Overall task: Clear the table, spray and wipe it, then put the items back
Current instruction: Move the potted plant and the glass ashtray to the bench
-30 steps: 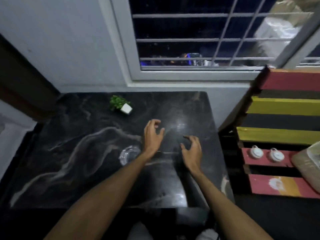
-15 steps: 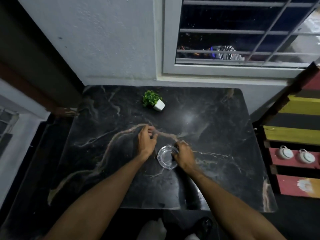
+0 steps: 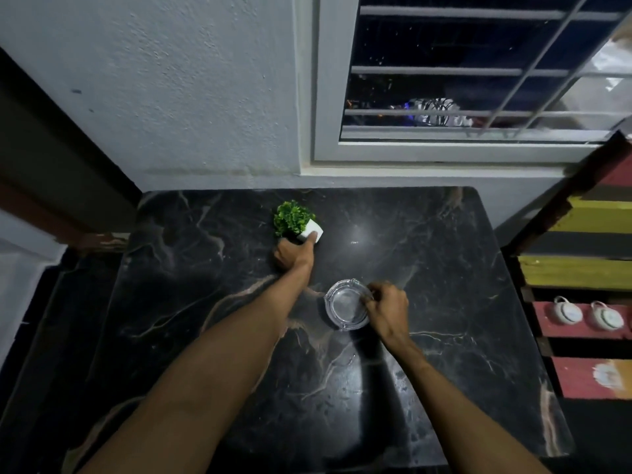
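Observation:
A small green plant in a white pot (image 3: pixel 301 224) stands near the far middle of the black marble table (image 3: pixel 444 268). My left hand (image 3: pixel 294 253) reaches it from the near side, thumb on the pot's white front and fingers curled around its base. A clear glass ashtray (image 3: pixel 343 307) sits in the table's middle. My right hand (image 3: pixel 386 309) pinches its right rim with curled fingers.
A striped red, yellow and black pallet shelf (image 3: pixel 581 268) stands to the right of the table, with two white cups (image 3: pixel 586 314) on a red slat. A white wall and a barred window (image 3: pixel 461 80) rise behind the table. A dark door frame lies left.
My left hand left the ashtray's side and moved forward to the plant pot. My right hand stays on the ashtray's right rim. The camera view shifted slightly.

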The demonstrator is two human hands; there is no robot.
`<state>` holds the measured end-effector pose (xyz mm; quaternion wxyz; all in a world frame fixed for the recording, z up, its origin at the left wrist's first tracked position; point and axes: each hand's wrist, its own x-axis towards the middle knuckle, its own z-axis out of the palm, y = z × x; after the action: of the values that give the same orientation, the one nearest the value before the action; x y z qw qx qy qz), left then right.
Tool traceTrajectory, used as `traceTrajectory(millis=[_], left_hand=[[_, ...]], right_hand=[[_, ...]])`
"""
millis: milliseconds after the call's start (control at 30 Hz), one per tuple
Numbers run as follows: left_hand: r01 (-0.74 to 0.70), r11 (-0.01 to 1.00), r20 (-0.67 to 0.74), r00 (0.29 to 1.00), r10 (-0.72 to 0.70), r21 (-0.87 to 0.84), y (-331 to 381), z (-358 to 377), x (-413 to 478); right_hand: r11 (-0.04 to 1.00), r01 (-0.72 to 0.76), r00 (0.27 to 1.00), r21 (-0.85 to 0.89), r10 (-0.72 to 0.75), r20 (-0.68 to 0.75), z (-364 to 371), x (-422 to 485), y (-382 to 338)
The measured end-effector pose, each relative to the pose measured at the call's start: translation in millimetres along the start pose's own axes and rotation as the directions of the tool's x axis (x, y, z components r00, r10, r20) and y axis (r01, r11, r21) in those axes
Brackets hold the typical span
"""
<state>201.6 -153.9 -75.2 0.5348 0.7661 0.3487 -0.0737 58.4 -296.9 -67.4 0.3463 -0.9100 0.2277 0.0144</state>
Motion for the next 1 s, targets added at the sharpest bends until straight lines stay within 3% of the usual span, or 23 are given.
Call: traceTrajectory(millis=[267,467,767,1000], left_hand=[[0.039,0.999,-0.002,0.999,-0.039,-0.024,21.8,32.5,22.1],[-0.159,0.987,0.152,0.976,0.155,0.012,12.6,21.4,-12.9],[-0.537,0.844,0.389,0.78,0.49,0.014,-2.0,71.0,-149.3],[-0.637,0.77,0.528,0.641,0.557,-0.039,-21.8,177.5,-279.8]], right_hand=[[0.995,-0.095,0.992,0.023,0.097,-0.079,-15.8,17.3,11.0],[0.982,-0.172,0.974,0.08,0.182,-0.133,-48.3,15.6,25.6],[0.934,-0.31,0.891,0.175,0.35,-0.29,-153.3,-6.4,107.7],[0.869,-0.408,0.796,0.278,0.488,-0.357,-252.2,-30.5,243.8]])
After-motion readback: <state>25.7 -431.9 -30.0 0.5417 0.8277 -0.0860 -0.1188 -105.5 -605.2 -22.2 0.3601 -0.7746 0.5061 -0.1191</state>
